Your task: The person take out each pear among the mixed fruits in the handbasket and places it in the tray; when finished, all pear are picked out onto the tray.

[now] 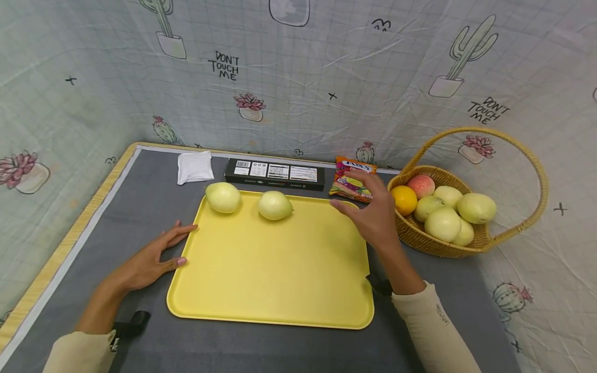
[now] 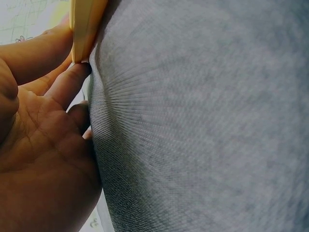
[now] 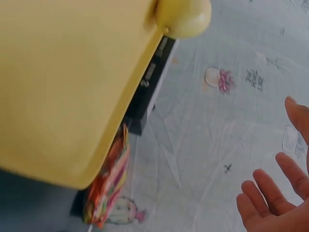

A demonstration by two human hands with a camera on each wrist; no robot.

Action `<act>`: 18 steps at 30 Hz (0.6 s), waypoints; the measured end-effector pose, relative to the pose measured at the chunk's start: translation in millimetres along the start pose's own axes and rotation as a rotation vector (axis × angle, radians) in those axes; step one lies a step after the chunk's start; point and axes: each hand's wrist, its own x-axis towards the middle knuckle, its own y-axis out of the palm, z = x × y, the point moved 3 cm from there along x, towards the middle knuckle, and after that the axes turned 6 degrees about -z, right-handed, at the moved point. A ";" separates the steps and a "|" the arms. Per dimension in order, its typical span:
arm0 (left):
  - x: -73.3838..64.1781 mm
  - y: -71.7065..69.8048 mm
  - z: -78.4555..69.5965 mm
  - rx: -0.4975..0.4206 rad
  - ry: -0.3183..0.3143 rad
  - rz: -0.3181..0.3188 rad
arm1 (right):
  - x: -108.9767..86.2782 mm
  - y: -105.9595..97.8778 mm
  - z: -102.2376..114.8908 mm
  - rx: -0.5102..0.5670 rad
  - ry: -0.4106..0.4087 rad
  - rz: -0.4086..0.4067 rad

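Observation:
A yellow tray lies on the grey cloth. Two pale yellow-green fruits stand along its back edge: one fruit at the left corner, the other fruit beside it. My left hand touches the tray's left rim with spread thumb and fingertips; the left wrist view shows them against the tray edge. Raised over the tray's back right corner, my right hand holds nothing, its thumb and fingers apart. Behind it, partly covered, lies a FOX'S candy bag.
A wicker basket with a tall handle stands at the right, holding an orange, a peach and several pale fruits. Behind the tray lie a black box and a white packet. A printed cloth wall rises behind.

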 end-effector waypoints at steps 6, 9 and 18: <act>0.6 0.1 0.6 -0.005 0.010 0.001 | -4.5 -30.9 -6.9 -0.013 0.000 -0.092; 0.6 -0.6 1.4 -0.002 0.002 0.003 | -8.5 -44.8 -11.6 -0.034 0.022 -0.133; 0.4 -2.3 0.3 0.009 -0.018 0.006 | -21.3 -86.3 -28.9 -0.061 0.136 -0.277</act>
